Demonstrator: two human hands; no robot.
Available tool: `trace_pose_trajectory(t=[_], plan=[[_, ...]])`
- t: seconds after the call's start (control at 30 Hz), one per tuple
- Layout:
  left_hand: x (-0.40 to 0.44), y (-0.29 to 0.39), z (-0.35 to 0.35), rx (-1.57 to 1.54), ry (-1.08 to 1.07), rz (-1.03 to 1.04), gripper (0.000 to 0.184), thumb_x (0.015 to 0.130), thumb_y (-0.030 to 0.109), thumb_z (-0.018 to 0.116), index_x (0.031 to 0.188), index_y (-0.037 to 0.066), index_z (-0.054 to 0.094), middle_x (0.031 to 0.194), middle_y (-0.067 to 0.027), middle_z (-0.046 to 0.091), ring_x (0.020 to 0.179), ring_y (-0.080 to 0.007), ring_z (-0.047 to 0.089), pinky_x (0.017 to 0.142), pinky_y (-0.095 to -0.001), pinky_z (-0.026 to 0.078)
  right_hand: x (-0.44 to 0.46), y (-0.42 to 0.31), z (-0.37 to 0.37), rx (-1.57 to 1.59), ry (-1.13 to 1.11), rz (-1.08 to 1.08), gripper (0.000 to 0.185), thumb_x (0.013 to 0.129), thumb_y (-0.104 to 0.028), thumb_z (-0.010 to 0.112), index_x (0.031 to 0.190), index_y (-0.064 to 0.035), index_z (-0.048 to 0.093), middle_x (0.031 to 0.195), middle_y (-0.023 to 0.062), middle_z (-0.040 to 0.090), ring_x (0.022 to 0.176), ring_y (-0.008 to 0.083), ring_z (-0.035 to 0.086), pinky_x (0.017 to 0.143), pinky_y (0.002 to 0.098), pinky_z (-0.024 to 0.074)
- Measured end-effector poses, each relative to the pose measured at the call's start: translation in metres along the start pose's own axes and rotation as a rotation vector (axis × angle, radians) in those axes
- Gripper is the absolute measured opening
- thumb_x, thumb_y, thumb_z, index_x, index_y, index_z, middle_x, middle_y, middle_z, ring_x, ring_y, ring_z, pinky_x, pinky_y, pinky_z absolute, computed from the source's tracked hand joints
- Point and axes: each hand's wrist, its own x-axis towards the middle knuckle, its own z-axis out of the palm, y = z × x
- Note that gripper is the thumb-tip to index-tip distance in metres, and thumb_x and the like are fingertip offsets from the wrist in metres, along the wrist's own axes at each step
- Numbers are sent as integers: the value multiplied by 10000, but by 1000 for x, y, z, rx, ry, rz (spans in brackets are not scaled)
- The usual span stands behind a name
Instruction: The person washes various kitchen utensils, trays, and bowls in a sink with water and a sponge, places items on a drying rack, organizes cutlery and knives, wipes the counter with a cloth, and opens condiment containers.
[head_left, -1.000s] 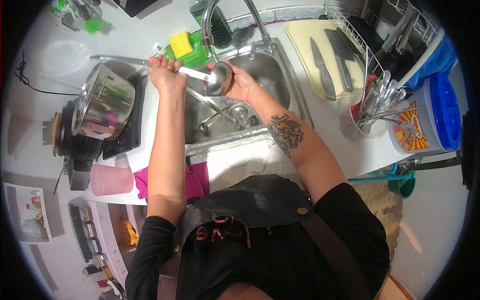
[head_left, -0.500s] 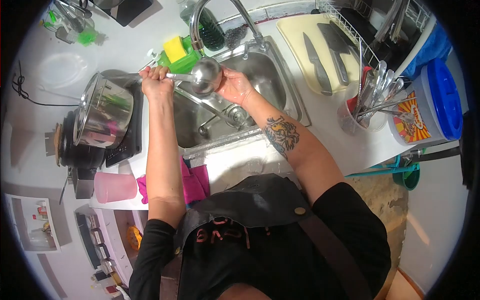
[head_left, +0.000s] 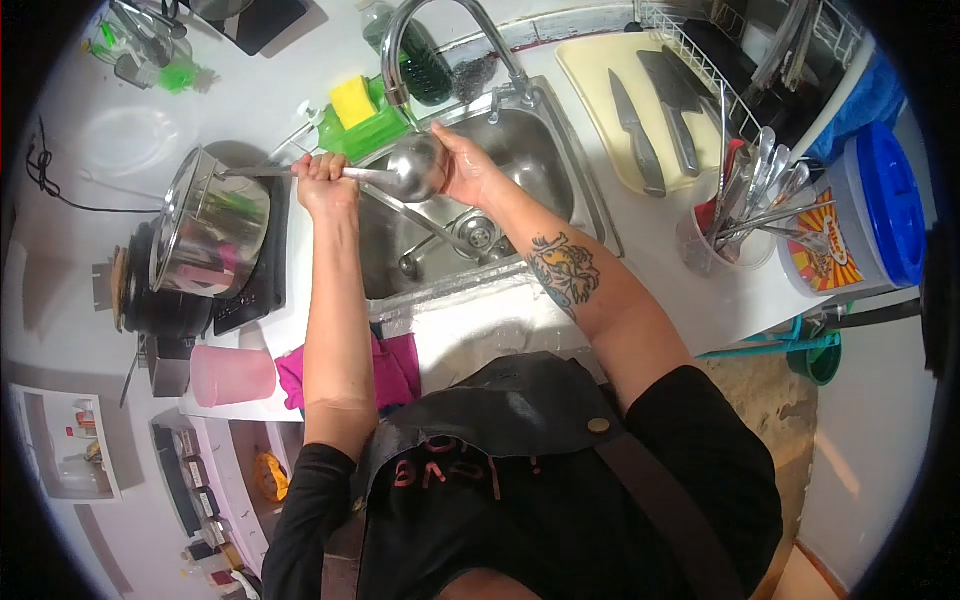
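My left hand is closed around the handle of a metal ladle, held level over the sink. My right hand cups the right side of the ladle's round bowl, thumb on top; its other fingers are partly hidden behind the bowl. The tap is right above the bowl, and water seems to run from it onto the metal. Below, long-handled metal utensils lie in the sink near the drain.
A yellow sponge rests on a green holder behind the sink. To the left stands a steel pot on a black cooker. On the right are knives on a cutting board, a cup of cutlery and a blue-lidded tub.
Both hands and the ladle have shifted slightly right and down. The ladle's bowl is now turned and tilted a little differently, and my right thumb is raised more.
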Motion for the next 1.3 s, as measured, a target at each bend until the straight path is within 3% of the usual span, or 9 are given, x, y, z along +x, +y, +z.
trace_pose_trajectory(t=[0.23,0.5,0.57,0.63,0.87,1.03,1.13,1.2,1.3], plan=[[-11,-39,14,338,235,414,320,919,356,289,744,95,350,511,27,251,418,-100,212,355,-241,203,-7,-3,13,-356,188,-124,169,736,-282,623,786,-137,550,706,-25,563,508,119,515,473,256,448],[-25,-77,3,497,99,285,202,896,278,405,806,100,429,646,0,419,538,-105,397,458,-237,342,-11,-14,-33,-178,275,115,353,797,-370,493,932,-44,499,881,141,552,802,303,566,641,446,460],[-38,-72,9,812,135,154,174,887,255,422,872,98,495,664,-13,440,579,-108,439,507,-234,389,-20,-19,-28,-155,349,91,367,810,-355,486,961,-22,523,854,163,560,673,294,579,586,418,485],[-59,-50,28,1008,191,-121,153,869,230,457,888,109,549,705,6,474,573,-76,469,475,-203,406,-17,-23,-43,-296,325,84,399,811,-379,473,1002,-32,514,853,152,557,761,295,573,619,430,473],[-76,4,17,739,136,-21,241,881,215,448,928,-14,504,759,-74,484,594,-135,516,541,-250,481,-25,-15,-27,-383,377,338,504,846,-502,348,1019,-52,495,926,136,537,835,267,528,759,499,409],[-86,30,9,714,117,53,288,883,274,444,924,-1,517,719,-114,549,621,-181,564,578,-279,514,-30,-15,-47,-832,589,421,312,854,-314,427,1058,-86,485,883,56,545,853,193,514,774,513,391],[-95,30,14,1006,113,180,319,866,279,477,869,-29,560,662,-70,526,537,-134,528,532,-250,493,-42,-9,-15,-1289,577,236,242,817,-198,492,1008,-54,525,855,40,569,799,155,519,729,377,419],[-106,24,17,1339,-17,232,375,874,297,433,855,-47,580,539,-58,523,476,-129,505,496,-249,423,-40,3,-22,-1328,180,-345,243,812,-156,543,1019,-31,524,880,37,566,823,117,525,726,247,424],[-121,11,34,1660,-273,256,336,884,273,420,800,-20,563,537,-55,522,491,-124,487,484,-264,384,-67,18,59,-1797,-77,-790,343,747,-168,610,1045,-33,508,1015,124,506,980,233,482,846,333,383]])
